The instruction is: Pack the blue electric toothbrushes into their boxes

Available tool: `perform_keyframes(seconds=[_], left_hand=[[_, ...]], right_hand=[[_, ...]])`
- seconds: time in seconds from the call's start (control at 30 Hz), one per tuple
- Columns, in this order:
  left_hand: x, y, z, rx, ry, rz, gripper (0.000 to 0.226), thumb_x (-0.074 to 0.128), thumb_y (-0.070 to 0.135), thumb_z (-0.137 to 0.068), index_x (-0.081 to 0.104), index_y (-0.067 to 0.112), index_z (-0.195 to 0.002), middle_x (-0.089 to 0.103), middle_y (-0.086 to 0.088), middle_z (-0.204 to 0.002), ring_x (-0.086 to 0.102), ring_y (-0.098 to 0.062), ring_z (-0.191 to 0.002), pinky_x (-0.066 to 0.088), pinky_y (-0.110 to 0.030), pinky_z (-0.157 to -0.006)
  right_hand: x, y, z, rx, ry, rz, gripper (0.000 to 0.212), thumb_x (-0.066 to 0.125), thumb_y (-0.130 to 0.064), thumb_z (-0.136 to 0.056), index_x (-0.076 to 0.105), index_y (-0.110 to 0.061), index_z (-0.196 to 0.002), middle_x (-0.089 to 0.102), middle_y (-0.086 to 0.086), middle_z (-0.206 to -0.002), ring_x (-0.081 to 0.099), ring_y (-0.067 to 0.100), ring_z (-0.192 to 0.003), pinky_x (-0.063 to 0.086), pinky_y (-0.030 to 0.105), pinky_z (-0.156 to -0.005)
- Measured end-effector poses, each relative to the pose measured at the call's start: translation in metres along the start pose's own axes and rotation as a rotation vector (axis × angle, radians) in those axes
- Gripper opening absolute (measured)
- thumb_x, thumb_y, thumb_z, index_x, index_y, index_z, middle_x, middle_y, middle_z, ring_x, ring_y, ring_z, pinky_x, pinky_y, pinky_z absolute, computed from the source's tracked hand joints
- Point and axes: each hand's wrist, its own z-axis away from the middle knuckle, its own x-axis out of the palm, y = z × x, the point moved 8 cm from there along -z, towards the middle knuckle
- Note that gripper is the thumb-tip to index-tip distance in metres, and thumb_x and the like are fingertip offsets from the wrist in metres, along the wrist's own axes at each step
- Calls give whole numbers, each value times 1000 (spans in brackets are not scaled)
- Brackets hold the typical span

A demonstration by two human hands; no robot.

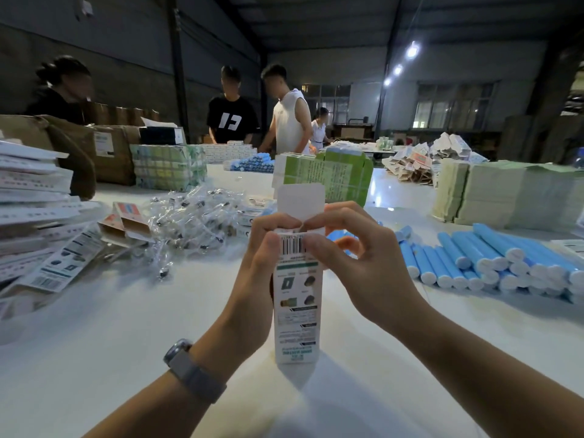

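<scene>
Both hands pinch one upright box (pixel 297 298) at its top end: left hand (pixel 262 257) on the left edge, right hand (pixel 357 257) on the right. Long axis vertical, top flap (pixel 301 200) open, base on the tabletop (pixel 110 343). Blue toothbrushes (pixel 480 263) piled just right, nearer the right hand, ends facing camera. Sachets (pixel 189 219) beyond left.

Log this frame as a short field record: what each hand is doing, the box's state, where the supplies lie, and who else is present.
left hand: left hand grips the upright box near its top
right hand: right hand pinches the box's top edge
box state: top flap stands open; contents not visible
toothbrushes: blue toothbrushes piled on the table, to the right
flat boxes: flat boxes stacked at the left
bagged parts: clear bags heaped beyond the left hand
surface: white table
others: people stand at the far end
</scene>
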Motion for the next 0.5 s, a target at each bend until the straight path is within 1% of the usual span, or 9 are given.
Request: perform_keyframes(seconds=[0.07,0.13,0.17,0.2,0.27,0.33,0.43,0.5], left_hand=[[-3,-2,0,-24,16,-15,16,49,43,-98,64,41,-96,67,4,-90,66,-13,-81,55,-28,-70],[-4,-2,-1,-36,23,-30,20,45,42,-95,65,42,-95,67,4,-91,66,-15,-82,56,-32,-70],[-3,-2,-1,-44,22,-33,19,47,44,-93,65,42,-96,68,4,-92,66,-15,-82,57,-33,-70],[-3,-1,-1,-49,24,-32,18,49,45,-92,66,42,-96,68,5,-91,66,-14,-82,57,-32,-70],[-6,1,0,-45,52,-34,18,52,45,-90,68,41,-95,69,5,-90,66,-12,-79,55,-28,-68],[-8,2,0,-23,78,-24,17,52,43,-90,69,40,-95,68,4,-90,65,-11,-76,54,-25,-66],[-9,3,0,-8,77,-13,15,53,41,-91,68,39,-97,68,1,-95,66,-13,-80,55,-27,-68],[-9,3,0,-27,73,6,14,56,40,-90,69,37,-96,68,-2,-97,66,-16,-82,55,-29,-69]], right_hand=[[0,2,0,12,7,-28,16,65,-44,-85,68,-32,-94,62,-14,-101,61,20,-101,57,40,-75],[0,6,0,34,22,-70,10,67,-35,-86,65,-31,-95,65,-9,-102,63,20,-102,56,45,-78],[0,7,1,44,35,-89,10,68,-31,-86,62,-31,-94,66,-9,-101,63,18,-101,56,46,-79],[0,8,1,50,48,-103,14,69,-28,-85,59,-32,-94,66,-10,-99,64,15,-98,56,45,-79],[-2,7,1,35,65,-111,26,73,-24,-83,51,-33,-96,66,-10,-99,62,10,-92,56,36,-75],[-2,7,1,25,69,-115,37,73,-26,-82,45,-35,-103,65,-9,-102,61,8,-89,54,27,-72],[-1,11,-1,61,46,-104,56,71,-33,-80,37,-47,-123,63,-9,-103,63,9,-93,57,29,-76],[-3,11,-2,60,22,-83,58,72,-36,-81,39,-48,-128,63,-11,-103,61,6,-91,57,27,-76]])
